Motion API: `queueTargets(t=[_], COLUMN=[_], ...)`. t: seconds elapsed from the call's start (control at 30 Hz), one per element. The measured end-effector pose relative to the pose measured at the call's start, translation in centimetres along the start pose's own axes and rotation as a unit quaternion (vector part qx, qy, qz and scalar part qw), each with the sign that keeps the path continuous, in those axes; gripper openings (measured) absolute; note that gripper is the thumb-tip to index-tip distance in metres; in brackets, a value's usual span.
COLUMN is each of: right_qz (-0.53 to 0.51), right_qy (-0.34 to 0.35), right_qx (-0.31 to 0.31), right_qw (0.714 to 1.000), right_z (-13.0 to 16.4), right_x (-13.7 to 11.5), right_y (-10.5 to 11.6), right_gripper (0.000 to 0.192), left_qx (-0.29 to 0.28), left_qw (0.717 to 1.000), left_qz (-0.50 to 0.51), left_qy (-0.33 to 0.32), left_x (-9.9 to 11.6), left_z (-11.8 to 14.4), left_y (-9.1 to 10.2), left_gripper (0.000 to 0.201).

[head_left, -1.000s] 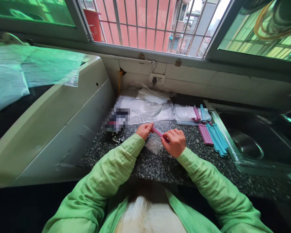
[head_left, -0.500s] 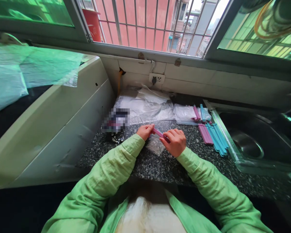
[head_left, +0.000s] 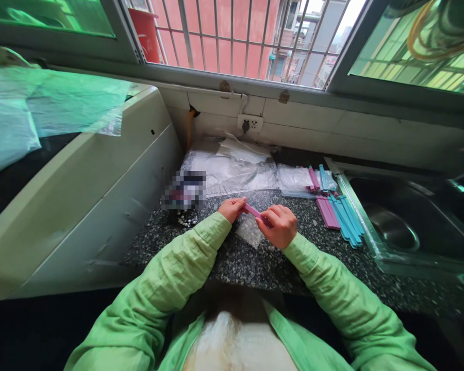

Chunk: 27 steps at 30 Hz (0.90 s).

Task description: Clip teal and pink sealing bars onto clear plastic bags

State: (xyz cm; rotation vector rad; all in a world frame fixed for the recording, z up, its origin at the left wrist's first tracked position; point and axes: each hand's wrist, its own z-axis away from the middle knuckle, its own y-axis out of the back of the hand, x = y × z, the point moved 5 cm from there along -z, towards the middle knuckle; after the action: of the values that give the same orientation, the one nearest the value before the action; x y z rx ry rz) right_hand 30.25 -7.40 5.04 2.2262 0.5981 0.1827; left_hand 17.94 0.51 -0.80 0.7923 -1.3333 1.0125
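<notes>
A slim pink plastic clip [head_left: 252, 209] is pinched by left hand [head_left: 232, 208] and right hand [head_left: 280, 225] over a small clear plastic bag [head_left: 250, 231]; the slick film could slip free of the clip.

Clips [head_left: 338, 215] left of sink [head_left: 410, 257] (on counter [head_left: 224, 263])

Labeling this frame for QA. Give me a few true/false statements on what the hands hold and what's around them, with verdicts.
1. Both hands hold one pink strip. True: the left hand pinches one end of the pink strip, the right hand the other.
2. A clear plastic bag hangs under the strip. True: the clear plastic bag is between the hands.
3. The loose strips on the counter are all pink. False: the loose strips are pink and blue.
4. The sink is on the person's left. False: the sink is on the right.
5. The counter is plain white. False: the counter is dark speckled stone.
</notes>
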Motion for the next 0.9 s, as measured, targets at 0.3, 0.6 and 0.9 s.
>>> queueTargets(t=[0.3, 0.6, 0.9], right_qz=[-0.006, -0.015, -0.019], right_qy=[0.009, 0.012, 0.013], right_qx=[0.009, 0.017, 0.018], right_qw=[1.0, 1.0, 1.0], right_z=[0.06, -0.04, -0.06], right_x=[0.05, 0.01, 0.02], right_y=[-0.05, 0.05, 0.1], right_gripper=[0.023, 0.021, 0.021], left_qx=[-0.022, 0.01, -0.004], left_qw=[0.999, 0.996, 0.994], left_qz=[0.033, 0.067, 0.098], left_qy=[0.012, 0.049, 0.058], left_x=[-0.56, 0.08, -0.45], left_z=[-0.15, 0.31, 0.17], left_y=[0.0, -0.63, -0.67], left_gripper=[0.053, 0.049, 0.048])
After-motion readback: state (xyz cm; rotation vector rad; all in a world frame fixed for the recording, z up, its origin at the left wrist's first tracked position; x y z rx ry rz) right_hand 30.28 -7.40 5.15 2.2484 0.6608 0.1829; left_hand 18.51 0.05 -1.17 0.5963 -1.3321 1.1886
